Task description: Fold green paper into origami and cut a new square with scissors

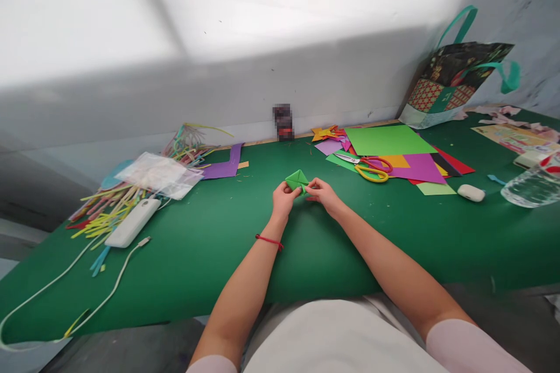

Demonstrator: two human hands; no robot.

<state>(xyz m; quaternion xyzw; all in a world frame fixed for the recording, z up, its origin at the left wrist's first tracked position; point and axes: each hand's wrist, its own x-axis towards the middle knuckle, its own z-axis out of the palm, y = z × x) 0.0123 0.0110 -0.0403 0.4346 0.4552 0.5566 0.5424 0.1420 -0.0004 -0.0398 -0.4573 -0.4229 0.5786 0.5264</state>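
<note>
Head view. Item one: folded green paper (297, 178), diamond-shaped with crease lines, held up over the middle of the green surface (210, 268). Left hand (284, 198): thumb and fingers gripping the paper's near left edge. Right hand (322, 195): fingertips pinching its right corner. Condition: several folds in place, the outline already compact; judged part-worked, since both hands were busy at its edges. The number of folds left could not be told.

Far right of the hands: a green sheet (389, 141) lying over other coloured sheets; scissors (380, 170), red and yellow handled, resting on the stack, apart from both hands; beside these, an orange folded shape (324, 133), seemingly complete.

Left: a purple paper piece (221, 170); a clear plastic packet (151, 175); coloured strips (98, 210); a white device (132, 223); a white cable (114, 288), its plug loose.

Right: a small white case (471, 193); a clear container (529, 187), lying near the edge of view; a patterned bag (441, 93), standing by the wall.
</note>
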